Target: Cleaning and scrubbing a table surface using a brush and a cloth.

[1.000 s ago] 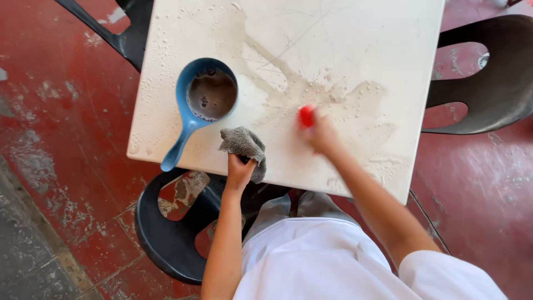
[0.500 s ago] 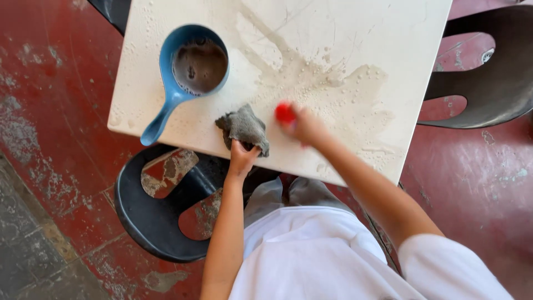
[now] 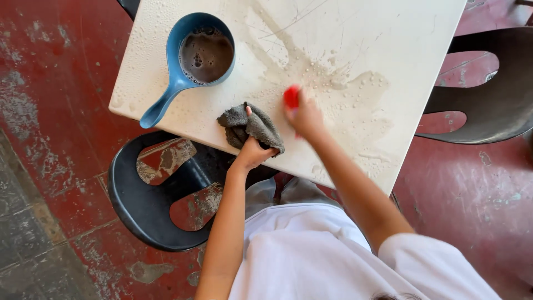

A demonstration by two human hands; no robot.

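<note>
A white square table (image 3: 388,44) is wet and smeared with suds. My left hand (image 3: 254,151) grips a crumpled grey rag (image 3: 249,125) at the table's near edge. My right hand (image 3: 305,118) presses a small red scrubber (image 3: 291,97) onto the soapy patch in the table's middle. A blue dipper (image 3: 191,61) with a long handle stands at the table's left side, holding dark foamy water.
A black plastic chair (image 3: 150,205) stands under the table's near left corner. Another black chair (image 3: 488,94) is at the right. The floor is worn red concrete (image 3: 50,100), with grey paving (image 3: 22,244) at the lower left.
The right hand with the red scrubber has slid leftward across the soapy patch, closer to the rag. The left hand stays on the rag. The camera view has shifted.
</note>
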